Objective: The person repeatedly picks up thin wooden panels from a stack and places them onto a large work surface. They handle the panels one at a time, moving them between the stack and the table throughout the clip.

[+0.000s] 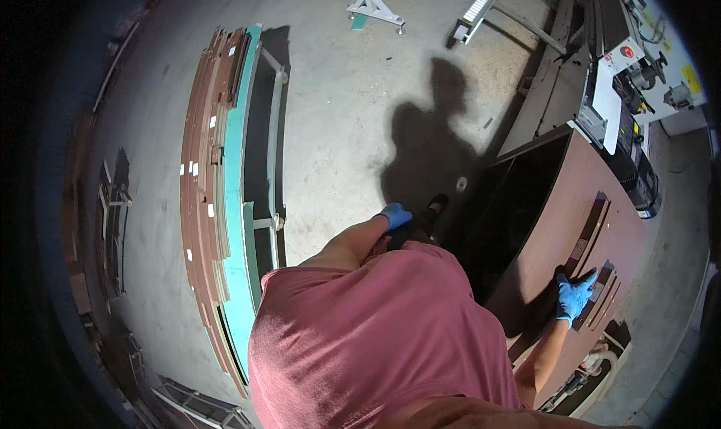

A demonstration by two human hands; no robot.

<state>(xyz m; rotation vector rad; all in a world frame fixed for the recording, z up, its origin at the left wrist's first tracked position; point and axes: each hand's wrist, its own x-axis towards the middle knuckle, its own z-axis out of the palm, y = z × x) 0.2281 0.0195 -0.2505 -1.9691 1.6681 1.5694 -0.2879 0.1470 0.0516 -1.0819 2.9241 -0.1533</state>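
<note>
Rests the right hand [575, 294] on the strips [607, 301] atop the brown panel [559, 196], with thumb and forefinger parted; cannot tell from this angle whether pinching a strip or just pressing down. Hangs the left hand [396, 215] near the dark trousers, with fingers seemingly curled loosely; cannot tell whether holding anything there. Has, just ahead of the right fingertips, more long strips [593, 230] lying on the same panel, near the first lot and roughly in line with them. Has the panel's black side [511, 188] to the left of the right fingers, and, farther ahead of them, a machine [601, 83] with a red button [628, 52]. Has, well to the left of the left fingers, a cart [274, 136] laden with a long green board [236, 140] and a stack of brown boards [206, 151] bearing small white labels. Shows, far ahead of the left fingers, a white stand [375, 10] and a roller track [481, 4] on the grey floor [330, 113]. Judging from how things lie, seems only at the point of contact with the strips: reached with the right hand, not yet lifted clear of the panel, in two groups rather than one. Looks far from finished going by the loaded cart, though impossible to count the pieces already handled.
</note>
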